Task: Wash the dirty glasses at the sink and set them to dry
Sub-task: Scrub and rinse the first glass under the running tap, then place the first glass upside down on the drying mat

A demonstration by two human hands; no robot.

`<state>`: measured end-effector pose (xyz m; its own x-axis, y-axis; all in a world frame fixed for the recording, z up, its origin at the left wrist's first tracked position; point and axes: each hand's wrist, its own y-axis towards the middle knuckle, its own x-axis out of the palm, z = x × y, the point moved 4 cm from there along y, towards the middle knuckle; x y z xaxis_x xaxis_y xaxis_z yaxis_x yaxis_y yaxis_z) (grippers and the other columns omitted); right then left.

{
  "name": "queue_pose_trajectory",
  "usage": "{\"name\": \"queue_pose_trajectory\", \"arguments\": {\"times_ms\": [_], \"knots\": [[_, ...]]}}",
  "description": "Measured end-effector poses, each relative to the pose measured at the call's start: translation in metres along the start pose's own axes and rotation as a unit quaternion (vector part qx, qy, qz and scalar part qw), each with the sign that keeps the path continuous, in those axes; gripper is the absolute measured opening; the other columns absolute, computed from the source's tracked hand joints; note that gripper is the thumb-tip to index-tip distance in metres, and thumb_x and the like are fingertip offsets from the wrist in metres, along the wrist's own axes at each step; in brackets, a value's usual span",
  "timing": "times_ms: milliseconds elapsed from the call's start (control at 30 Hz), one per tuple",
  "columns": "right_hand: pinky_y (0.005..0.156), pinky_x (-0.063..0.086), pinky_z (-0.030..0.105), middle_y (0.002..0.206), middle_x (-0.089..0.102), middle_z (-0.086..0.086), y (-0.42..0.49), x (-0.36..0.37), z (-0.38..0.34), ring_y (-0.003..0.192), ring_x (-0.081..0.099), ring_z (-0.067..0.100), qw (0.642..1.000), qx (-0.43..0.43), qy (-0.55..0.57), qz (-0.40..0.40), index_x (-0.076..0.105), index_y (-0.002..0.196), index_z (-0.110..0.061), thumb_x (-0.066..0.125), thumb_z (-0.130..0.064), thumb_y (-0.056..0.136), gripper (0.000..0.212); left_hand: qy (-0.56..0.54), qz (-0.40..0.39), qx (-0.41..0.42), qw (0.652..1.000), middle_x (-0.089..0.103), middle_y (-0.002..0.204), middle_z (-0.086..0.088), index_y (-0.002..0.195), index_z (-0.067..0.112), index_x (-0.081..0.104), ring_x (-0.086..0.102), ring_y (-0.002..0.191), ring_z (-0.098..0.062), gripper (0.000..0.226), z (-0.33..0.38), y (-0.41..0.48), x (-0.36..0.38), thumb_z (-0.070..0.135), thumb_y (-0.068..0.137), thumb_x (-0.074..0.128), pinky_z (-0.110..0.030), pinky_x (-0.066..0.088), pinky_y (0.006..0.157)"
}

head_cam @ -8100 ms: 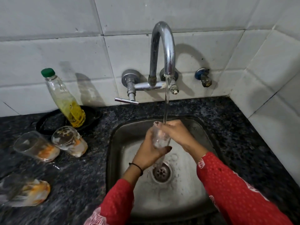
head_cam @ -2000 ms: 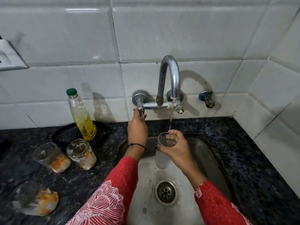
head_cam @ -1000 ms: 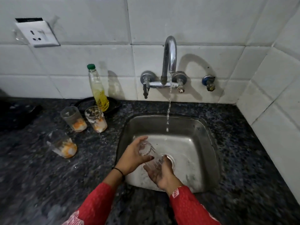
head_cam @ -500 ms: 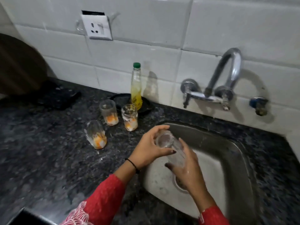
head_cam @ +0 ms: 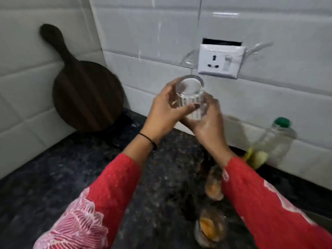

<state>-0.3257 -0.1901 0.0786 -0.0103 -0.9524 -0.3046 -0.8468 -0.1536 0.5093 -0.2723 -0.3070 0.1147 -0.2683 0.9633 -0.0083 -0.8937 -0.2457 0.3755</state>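
A: Glass [head_cam: 190, 97] clean-looking, mid-air just below-left of socket [head_cam: 221, 62]. Left hand [head_cam: 165, 112] and right hand [head_cam: 206, 124] both wrap its wall.
B: Step?
A: Judged: carrying it to dry. Next needs a gentle set-down on counter [head_cam: 53, 177], away from dirty glasses [head_cam: 214, 186] well below socket. Right hand looks wet; slip possible.

- A dark speckled granite countertop [head_cam: 53, 186] ran back into a corner;
- a round dark wooden board [head_cam: 86, 97] with a handle stood on it, leaning upright in that corner;
- a blurred dirty glass [head_cam: 214, 186] with orange residue sat at right; a second dirty glass [head_cam: 209, 229] sat nearer the camera;
- a green-capped plastic bottle [head_cam: 273, 141] of yellow liquid stood beyond them.
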Motion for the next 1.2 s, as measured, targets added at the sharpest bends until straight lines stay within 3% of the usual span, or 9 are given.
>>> {"name": "queue_pose_trajectory", "arguments": {"times_ms": [200,333,433,500,700,800,900,1000,1200], "knots": [[0.079,0.051,0.029,0.1,0.065,0.001,0.06,0.177,0.04,0.088,0.063,0.014,0.983,0.109,0.018,-0.147,0.054,0.114,-0.017,0.087,-0.019,0.06,0.063,0.063,0.079,-0.077,0.992,0.066,0.11,-0.014,0.126,-0.003,0.054,0.064,0.091,-0.011,0.061,-0.085,0.078,-0.14,-0.006,0.07,0.077,-0.024,0.052,0.089],[0.071,0.048,0.015,0.094,0.06,-0.008,0.063,0.245,0.078,0.087,0.06,0.011,0.973,0.142,0.016,-0.183,0.052,0.114,-0.017,0.084,-0.016,0.066,0.058,0.079,0.095,-0.133,0.983,0.066,0.114,-0.016,0.124,-0.002,0.056,0.063,0.1,-0.019,0.06,-0.144,0.098,-0.183,-0.007,0.068,0.077,-0.032,0.052,0.094],[0.084,0.056,0.043,0.09,0.064,-0.007,0.059,0.277,0.107,0.089,0.067,0.018,0.968,0.155,0.031,-0.193,0.05,0.102,-0.023,0.085,-0.015,0.061,0.054,0.084,0.095,-0.156,0.98,0.066,0.113,-0.016,0.123,0.001,0.056,0.062,0.099,-0.018,0.062,-0.179,0.106,-0.199,-0.009,0.066,0.078,-0.036,0.051,0.096],[0.083,0.055,0.049,0.096,0.068,0.001,0.057,0.291,0.124,0.09,0.069,0.02,0.967,0.159,0.023,-0.196,0.052,0.104,-0.021,0.085,-0.02,0.057,0.058,0.083,0.089,-0.168,0.978,0.067,0.114,-0.016,0.124,0.001,0.057,0.062,0.098,-0.017,0.062,-0.198,0.109,-0.207,-0.009,0.066,0.078,-0.033,0.052,0.093],[0.086,0.054,0.032,0.106,0.069,0.002,0.044,0.3,0.138,0.095,0.067,0.014,0.964,0.169,-0.019,-0.204,0.052,0.116,-0.015,0.087,-0.024,0.062,0.065,0.061,0.074,-0.17,0.981,0.066,0.103,-0.005,0.122,0.002,0.057,0.065,0.079,0.004,0.06,-0.224,0.101,-0.215,-0.01,0.067,0.076,-0.011,0.053,0.076],[0.089,0.053,0.035,0.109,0.069,0.004,0.043,0.301,0.142,0.098,0.066,0.016,0.959,0.178,-0.024,-0.22,0.051,0.114,-0.015,0.086,-0.025,0.063,0.063,0.072,0.06,-0.168,0.981,0.065,0.101,0.001,0.125,0.004,0.054,0.064,0.077,0.011,0.06,-0.227,0.099,-0.215,-0.009,0.07,0.075,-0.007,0.049,0.071],[0.093,0.049,0.036,0.115,0.065,0.008,0.046,0.296,0.134,0.106,0.063,0.022,0.948,0.186,-0.048,-0.255,0.046,0.12,-0.012,0.085,-0.022,0.066,0.068,0.119,0.031,-0.174,0.977,0.062,0.12,-0.005,0.133,0.006,0.048,0.061,0.1,-0.003,0.065,-0.223,0.098,-0.212,0.004,0.074,0.077,-0.007,0.048,0.082],[0.084,0.042,0.019,0.113,0.057,0.0,0.056,0.273,0.106,0.105,0.057,0.016,0.956,0.162,-0.037,-0.241,0.043,0.129,-0.012,0.08,-0.021,0.073,0.067,0.183,0.041,-0.148,0.971,0.05,0.14,-0.003,0.141,0.012,0.039,0.047,0.126,-0.01,0.078,-0.201,0.093,-0.208,0.026,0.074,0.076,-0.021,0.038,0.104],[0.089,0.052,0.036,0.097,0.065,-0.001,0.051,0.164,0.002,0.09,0.061,0.012,0.981,0.105,0.084,-0.141,0.061,0.102,-0.018,0.068,-0.012,0.085,0.019,0.112,0.114,0.018,0.987,0.065,0.104,0.002,0.106,0.018,0.06,0.064,0.103,-0.014,0.021,-0.074,0.047,-0.168,0.005,0.09,0.058,-0.034,0.052,0.096]]}}
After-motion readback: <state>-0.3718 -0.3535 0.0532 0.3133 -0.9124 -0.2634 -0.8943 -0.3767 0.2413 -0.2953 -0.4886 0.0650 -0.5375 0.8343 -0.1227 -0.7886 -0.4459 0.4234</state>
